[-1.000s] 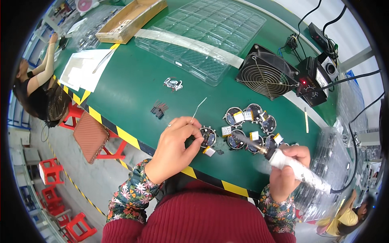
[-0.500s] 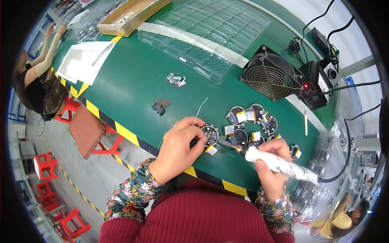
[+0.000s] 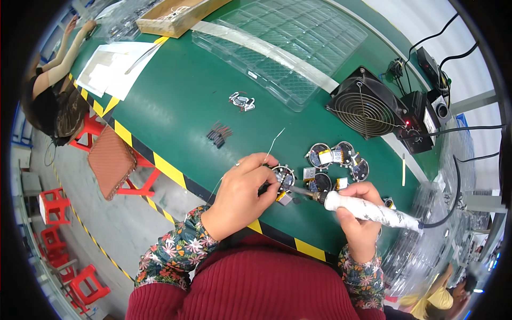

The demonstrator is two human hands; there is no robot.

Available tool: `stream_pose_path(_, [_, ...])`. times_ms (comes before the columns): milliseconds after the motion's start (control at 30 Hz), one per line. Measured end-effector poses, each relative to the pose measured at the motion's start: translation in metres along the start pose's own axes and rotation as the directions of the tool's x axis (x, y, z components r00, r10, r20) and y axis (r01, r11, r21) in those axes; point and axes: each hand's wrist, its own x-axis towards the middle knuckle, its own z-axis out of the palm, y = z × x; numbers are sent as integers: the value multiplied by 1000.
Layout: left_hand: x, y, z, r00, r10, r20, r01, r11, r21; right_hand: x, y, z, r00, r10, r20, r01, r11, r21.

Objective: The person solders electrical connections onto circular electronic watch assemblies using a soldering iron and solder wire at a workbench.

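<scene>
My left hand [image 3: 242,186] pinches a strand of solder wire [image 3: 274,143] and steadies a round circuit board [image 3: 285,177] with a small silver battery [image 3: 284,199] beside it. The fingertips hide part of this board. My right hand [image 3: 361,218] is closed around the white-wrapped handle of a soldering iron [image 3: 370,209]. Its metal tip points left and reaches the right edge of the board; whether it touches cannot be made out. Several similar round boards [image 3: 320,182] with batteries lie just beyond the iron, some partly hidden by my right hand.
Beyond my hands lie black components with leads [image 3: 218,134] and small white parts [image 3: 242,101]. Clear plastic trays [image 3: 282,48], a black fan [image 3: 365,104] and a soldering station [image 3: 418,122] stand farther back. The iron's cord [image 3: 457,197] runs right. Another person [image 3: 50,96] sits far left.
The whole view has shifted slightly, moving the table items rightward in the picture. My right hand now covers more of the boards behind it. Both hands keep their holds.
</scene>
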Motion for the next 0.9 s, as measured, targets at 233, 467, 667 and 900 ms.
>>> stream_pose_path(233, [-1, 0, -1, 997, -58, 52, 59, 998, -20, 0, 3, 0, 1000, -17, -26, 17, 1000, 0])
stream_pose_path(467, [1, -1, 1, 1000, 4, 4, -4, 1000, 0, 2, 2, -1, 1000, 2, 13, -3, 999, 45])
stream_pose_path(667, [0, -1, 1, 1000, 13, -2, -13, 1000, 8, 2, 1, -2, 999, 12, 51, -12, 1000, 1])
stream_pose_path(900, [0, -1, 1, 1000, 16, 7, -16, 1000, 17, 3, 0, -1, 998, 11, 59, -11, 1000, -3])
